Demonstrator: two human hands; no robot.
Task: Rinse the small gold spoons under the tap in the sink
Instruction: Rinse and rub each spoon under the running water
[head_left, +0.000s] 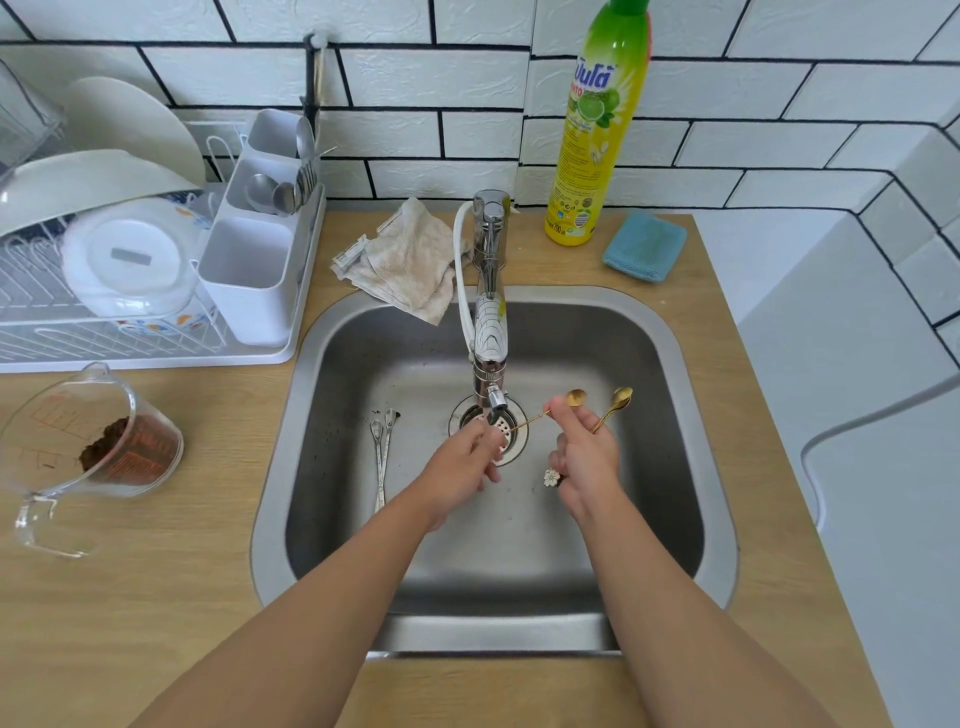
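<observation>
Gold spoons (615, 405) angle bowls-up from my right hand (587, 457), pinched by their stems to reach the water; my left hand (467, 462), fingers curled, pinches one spoon's stem end (I think) beneath the tap (491, 332), over the sink (691, 364).

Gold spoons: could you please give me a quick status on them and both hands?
Right hand grips two gold spoons, bowls up, right of the tap. Left hand pinches one spoon's handle end under the spout. Silver spoons lie on the sink floor, clear.
</observation>
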